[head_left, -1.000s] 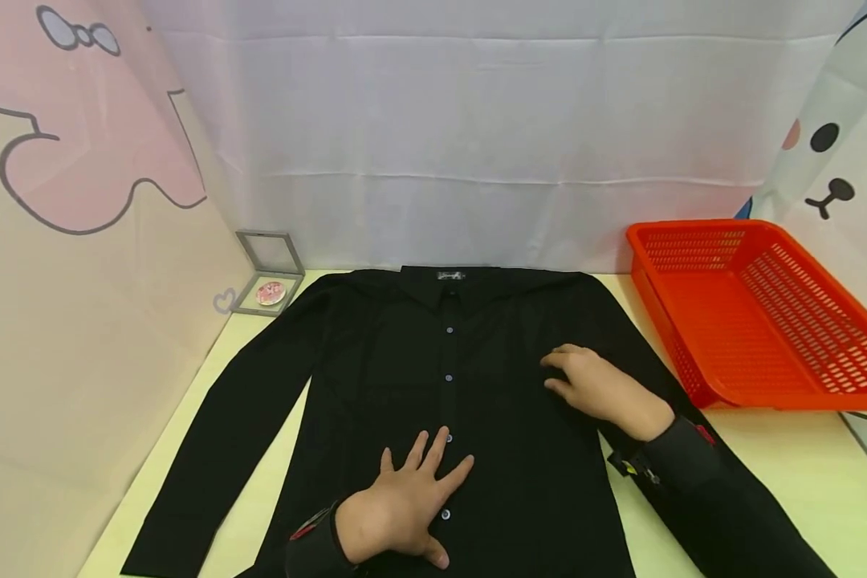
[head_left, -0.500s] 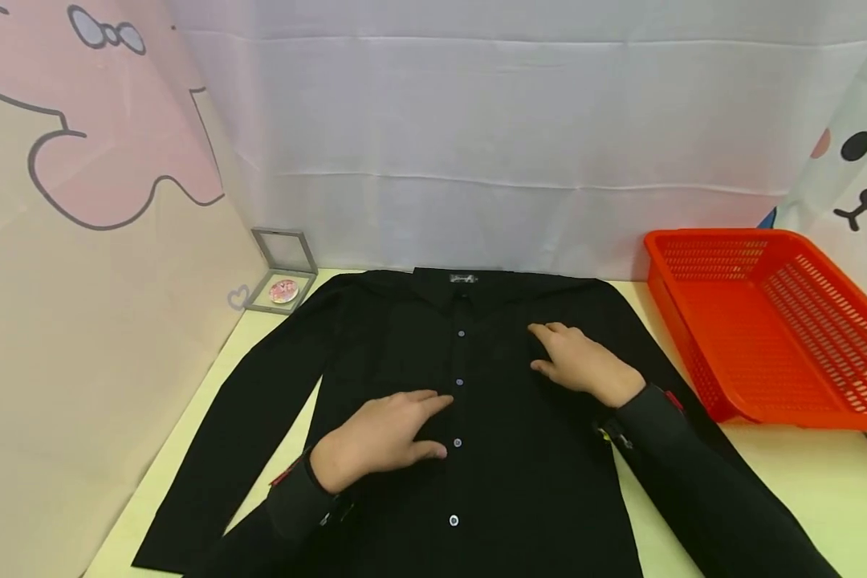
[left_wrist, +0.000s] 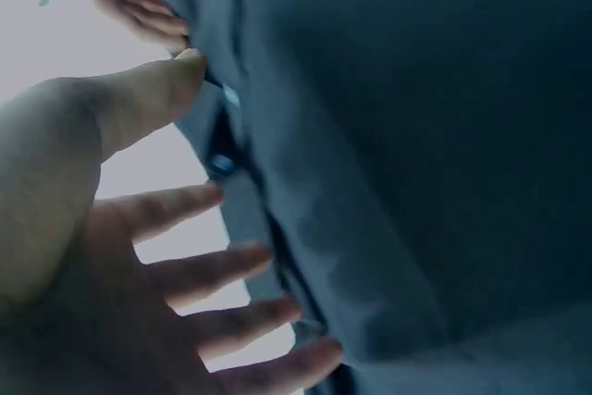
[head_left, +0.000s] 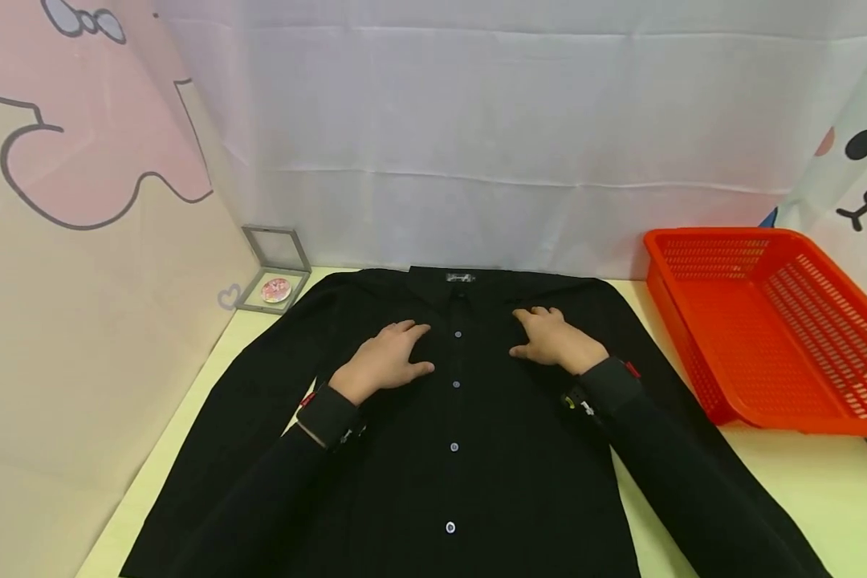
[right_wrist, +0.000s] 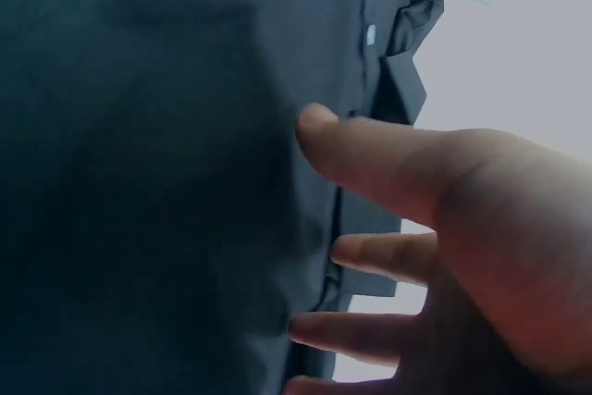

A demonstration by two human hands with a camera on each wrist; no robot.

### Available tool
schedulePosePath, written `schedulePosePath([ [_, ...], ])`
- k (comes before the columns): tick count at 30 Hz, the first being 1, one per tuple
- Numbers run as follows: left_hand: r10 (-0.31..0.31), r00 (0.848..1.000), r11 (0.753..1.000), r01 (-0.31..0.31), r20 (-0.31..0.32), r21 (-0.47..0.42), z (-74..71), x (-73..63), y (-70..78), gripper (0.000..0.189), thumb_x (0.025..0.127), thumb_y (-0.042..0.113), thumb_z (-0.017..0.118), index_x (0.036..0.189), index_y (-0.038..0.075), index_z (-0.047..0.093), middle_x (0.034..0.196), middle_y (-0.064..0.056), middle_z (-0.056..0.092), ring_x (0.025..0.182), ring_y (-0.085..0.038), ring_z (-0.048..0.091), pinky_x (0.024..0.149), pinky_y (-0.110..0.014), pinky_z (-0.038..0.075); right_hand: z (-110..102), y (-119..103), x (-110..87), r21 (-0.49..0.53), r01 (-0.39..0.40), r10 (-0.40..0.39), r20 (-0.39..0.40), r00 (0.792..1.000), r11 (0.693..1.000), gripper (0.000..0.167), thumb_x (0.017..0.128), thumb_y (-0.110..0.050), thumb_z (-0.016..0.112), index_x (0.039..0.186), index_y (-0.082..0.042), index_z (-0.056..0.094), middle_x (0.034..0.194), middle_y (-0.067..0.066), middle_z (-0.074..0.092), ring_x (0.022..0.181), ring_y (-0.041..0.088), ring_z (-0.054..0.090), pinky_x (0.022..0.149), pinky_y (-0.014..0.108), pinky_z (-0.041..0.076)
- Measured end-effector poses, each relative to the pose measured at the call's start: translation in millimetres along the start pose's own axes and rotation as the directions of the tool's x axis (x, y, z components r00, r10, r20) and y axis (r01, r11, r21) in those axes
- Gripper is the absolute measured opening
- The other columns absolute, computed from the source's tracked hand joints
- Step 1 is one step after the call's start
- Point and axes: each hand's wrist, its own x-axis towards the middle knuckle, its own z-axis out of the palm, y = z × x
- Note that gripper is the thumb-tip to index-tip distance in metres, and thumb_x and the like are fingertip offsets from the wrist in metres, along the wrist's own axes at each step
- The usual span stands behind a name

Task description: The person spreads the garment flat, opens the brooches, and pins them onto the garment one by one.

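Note:
A black long-sleeved shirt [head_left: 412, 474] lies spread out face up, its collar toward the back and a row of buttons down its middle. My left hand [head_left: 381, 361] is over the chest on the left of the buttons, fingers spread and pointing toward the collar. On the other side, my right hand [head_left: 555, 339] is over the right chest, with its fingers spread too. Nothing is held in either hand. In the wrist views the left fingers [left_wrist: 242, 261] and right fingers [right_wrist: 370, 335] are close to the cloth; whether they touch it I cannot tell.
A red plastic basket [head_left: 737, 353] stands on the pale yellow table [head_left: 802, 474] at the right. At the back left, a small grey-framed case [head_left: 278, 269] stands with its lid up and a round pink item [head_left: 276, 290] in it. White curtain [head_left: 462, 104] hangs behind.
My left hand has moved up the shirt from the lower buttons to the chest. The right hand has shifted left and slightly farther up. The shirt lies as before.

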Motion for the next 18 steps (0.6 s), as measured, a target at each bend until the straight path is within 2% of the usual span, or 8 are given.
schedulePosePath([
  [3, -0.083, 0.995, 0.997, 0.083, 0.046, 0.009, 2.7, 9.9, -7.2, 0.081, 0.096, 0.049, 0.071, 0.161, 0.016, 0.037, 0.165, -0.021, 0.033, 0.15, -0.047, 0.034, 0.11, -0.067, 0.041, 5.5, 3.2, 2.6, 0.031, -0.02, 0.019, 0.037, 0.999, 0.999, 0.081, 0.1, -0.037, 0.069, 0.162, -0.003, 0.029, 0.165, 0.034, 0.02, 0.151, 0.058, 0.018, 0.12, 0.069, 0.023],
  [7, -0.168, 0.978, 0.986, 0.168, 0.125, 0.011, 2.9, 12.3, -10.6, 0.085, 0.094, 0.052, 0.071, 0.163, 0.02, 0.032, 0.17, -0.021, 0.021, 0.153, -0.051, 0.022, 0.114, -0.074, 0.031, 9.4, 6.4, 7.0, 0.056, -0.022, 0.018, 0.061, 0.998, 0.998, 0.086, 0.099, -0.043, 0.069, 0.164, -0.007, 0.026, 0.168, 0.033, 0.01, 0.153, 0.057, 0.01, 0.122, 0.069, 0.016],
  [10, -0.179, 0.97, 0.983, 0.183, 0.162, -0.005, -0.3, 15.0, -11.6, 0.087, 0.094, 0.051, 0.072, 0.164, 0.021, 0.032, 0.171, -0.021, 0.014, 0.155, -0.052, 0.015, 0.115, -0.077, 0.025, 8.5, 8.3, 11.5, 0.05, -0.016, 0.013, 0.057, 0.998, 0.999, 0.088, 0.098, -0.045, 0.069, 0.164, -0.007, 0.026, 0.168, 0.033, 0.009, 0.153, 0.057, 0.009, 0.123, 0.069, 0.013],
  [14, -0.174, 0.962, 0.982, 0.184, 0.21, -0.029, -6.2, 22.7, -12.4, 0.089, 0.094, 0.05, 0.073, 0.165, 0.021, 0.028, 0.172, -0.02, 0.01, 0.156, -0.052, 0.01, 0.115, -0.079, 0.021, 6.6, 12.2, 17.5, 0.038, -0.019, 0.018, 0.045, 0.999, 0.999, 0.089, 0.098, -0.047, 0.068, 0.164, -0.007, 0.025, 0.168, 0.034, 0.007, 0.15, 0.062, 0.009, 0.122, 0.072, 0.014],
  [18, -0.171, 0.961, 0.982, 0.183, 0.219, -0.039, -7.4, 28.8, -13.6, 0.089, 0.094, 0.05, 0.072, 0.165, 0.021, 0.026, 0.173, -0.02, 0.007, 0.157, -0.051, 0.008, 0.117, -0.078, 0.018, 5.9, 16.1, 21.3, 0.032, -0.022, 0.021, 0.033, 0.999, 0.999, 0.087, 0.099, -0.047, 0.066, 0.164, -0.007, 0.024, 0.168, 0.034, 0.007, 0.148, 0.067, 0.009, 0.119, 0.075, 0.016],
])
